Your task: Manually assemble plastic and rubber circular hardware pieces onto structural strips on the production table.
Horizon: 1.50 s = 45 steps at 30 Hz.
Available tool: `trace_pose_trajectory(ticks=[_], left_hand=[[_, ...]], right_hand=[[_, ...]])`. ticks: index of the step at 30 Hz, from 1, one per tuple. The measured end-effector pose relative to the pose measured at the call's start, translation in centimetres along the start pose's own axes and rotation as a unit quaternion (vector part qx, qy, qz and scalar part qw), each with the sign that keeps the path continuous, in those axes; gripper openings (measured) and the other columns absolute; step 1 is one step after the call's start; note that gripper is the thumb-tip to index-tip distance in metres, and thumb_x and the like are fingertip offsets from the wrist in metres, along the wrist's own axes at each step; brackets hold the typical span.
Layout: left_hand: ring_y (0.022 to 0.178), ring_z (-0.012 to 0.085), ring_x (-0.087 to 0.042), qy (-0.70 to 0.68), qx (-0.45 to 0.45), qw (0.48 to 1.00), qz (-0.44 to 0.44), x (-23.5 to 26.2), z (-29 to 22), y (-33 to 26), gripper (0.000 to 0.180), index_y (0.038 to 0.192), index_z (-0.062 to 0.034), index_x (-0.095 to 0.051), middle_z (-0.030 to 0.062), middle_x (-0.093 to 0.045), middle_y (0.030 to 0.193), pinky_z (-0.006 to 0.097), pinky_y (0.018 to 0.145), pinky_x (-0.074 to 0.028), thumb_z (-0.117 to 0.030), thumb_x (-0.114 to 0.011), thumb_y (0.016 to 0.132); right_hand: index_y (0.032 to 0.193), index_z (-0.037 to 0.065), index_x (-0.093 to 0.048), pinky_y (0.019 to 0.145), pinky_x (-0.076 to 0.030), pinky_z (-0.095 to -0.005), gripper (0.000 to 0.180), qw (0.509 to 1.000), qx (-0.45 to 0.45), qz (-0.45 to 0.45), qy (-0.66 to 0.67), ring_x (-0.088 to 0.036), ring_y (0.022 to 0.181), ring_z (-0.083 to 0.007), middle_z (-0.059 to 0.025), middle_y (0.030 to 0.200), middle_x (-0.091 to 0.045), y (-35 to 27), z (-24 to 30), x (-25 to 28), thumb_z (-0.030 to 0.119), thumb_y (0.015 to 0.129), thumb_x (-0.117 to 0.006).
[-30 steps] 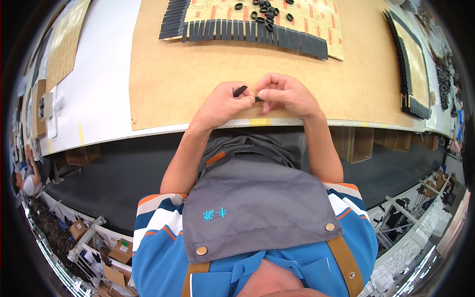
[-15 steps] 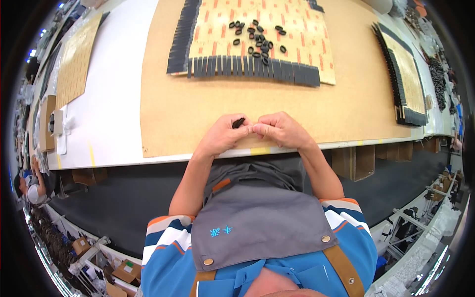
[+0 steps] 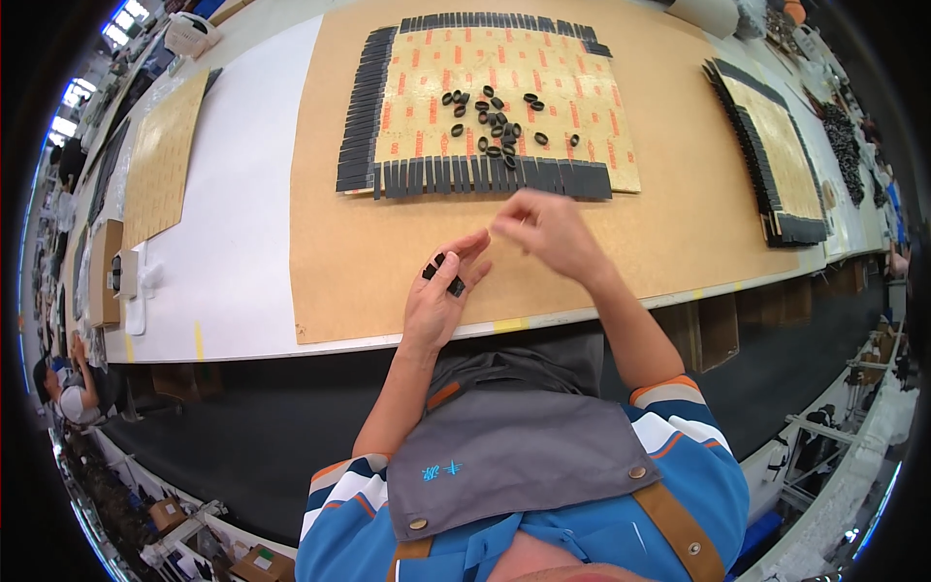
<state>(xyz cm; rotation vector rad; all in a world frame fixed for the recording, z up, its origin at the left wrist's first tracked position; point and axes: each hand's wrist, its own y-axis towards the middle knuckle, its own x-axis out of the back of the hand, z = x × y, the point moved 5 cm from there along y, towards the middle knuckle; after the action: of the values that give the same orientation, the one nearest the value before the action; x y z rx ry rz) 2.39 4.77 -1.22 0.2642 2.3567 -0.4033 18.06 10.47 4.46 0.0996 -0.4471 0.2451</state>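
Head view: lying palm-up on the brown board (image 3: 388, 281), left hand (image 3: 441, 291), fingers loosely spread, cradling small black pieces (image 3: 441, 272) on the palm. Lifted just above and to its right, right hand (image 3: 543, 228), fingertips pinched together; whether anything sits between them cannot be told. Beyond both, tan sheet (image 3: 504, 87) edged with black strips (image 3: 485, 177), a scatter of black rings (image 3: 495, 121) on its middle. Far right, second sheet (image 3: 781, 136) with strips. Left, white tabletop (image 3: 242, 194).
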Motion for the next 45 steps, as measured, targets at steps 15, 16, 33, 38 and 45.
trace_pose_trajectory(ticks=[15, 16, 33, 38, 45], left_hand=[[0.104, 0.0137, -0.054, 0.098, -0.008, 0.995, 0.033, -2.1, 1.5, 0.1, 0.040, 0.132, 0.0004, -0.044, 0.0098, -0.052, 0.125, 0.026, 0.089, -0.045, -0.023, -0.042, 0.100], [0.102, 0.0131, -0.054, 0.106, -0.008, 0.994, 0.039, -2.0, 1.6, 0.1, 0.039, 0.131, 0.0004, -0.045, 0.0093, -0.054, 0.122, 0.026, 0.088, -0.045, -0.024, -0.042, 0.100], [0.053, 0.0042, -0.028, 0.066, 0.046, 0.997, -0.022, -0.5, 1.1, 0.2, 0.029, 0.095, -0.0034, -0.053, -0.0061, -0.031, 0.063, 0.021, 0.049, -0.029, -0.031, -0.047, 0.098], [0.053, 0.0030, -0.030, 0.089, 0.034, 0.995, -0.016, -0.5, 1.3, 0.2, 0.025, 0.091, -0.0046, -0.054, -0.0066, -0.036, 0.064, 0.020, 0.048, -0.029, -0.029, -0.052, 0.096], [0.062, 0.0020, -0.036, 0.288, -0.062, 0.954, -0.060, -0.9, 0.6, -0.3, 0.019, 0.090, -0.0014, -0.060, -0.0065, -0.046, 0.068, 0.020, 0.053, -0.031, -0.021, -0.060, 0.092]], right_hand=[[0.087, -0.002, -0.058, 0.055, -0.048, -0.0238, 0.013, 0.980, -0.066, -0.013, 0.185, -0.059, 0.061, -0.0090, -0.0055, 0.069, -0.062, -5.2, -2.3, -5.8, 0.010, 0.085, -0.062], [0.088, -0.001, -0.056, 0.052, -0.048, -0.0219, 0.011, 0.984, -0.056, -0.024, 0.169, -0.059, 0.061, -0.0070, -0.0036, 0.069, -0.061, -5.3, -2.3, -5.9, 0.010, 0.088, -0.060], [0.094, -0.001, -0.053, 0.057, -0.053, -0.0242, 0.010, 0.906, -0.126, -0.026, 0.403, -0.061, 0.062, -0.0114, -0.0059, 0.076, -0.059, -5.0, -2.8, -4.1, 0.007, 0.090, -0.056], [0.093, -0.001, -0.056, 0.060, -0.054, -0.0248, 0.011, 0.919, -0.122, -0.051, 0.370, -0.062, 0.064, -0.0118, -0.0062, 0.077, -0.061, -4.9, -2.7, -3.8, 0.007, 0.088, -0.060], [0.094, -0.006, -0.059, 0.063, -0.054, -0.0239, 0.013, 0.922, -0.138, -0.010, 0.360, -0.064, 0.069, -0.0134, -0.0103, 0.082, -0.064, -5.0, -3.0, -3.5, 0.006, 0.087, -0.061]])
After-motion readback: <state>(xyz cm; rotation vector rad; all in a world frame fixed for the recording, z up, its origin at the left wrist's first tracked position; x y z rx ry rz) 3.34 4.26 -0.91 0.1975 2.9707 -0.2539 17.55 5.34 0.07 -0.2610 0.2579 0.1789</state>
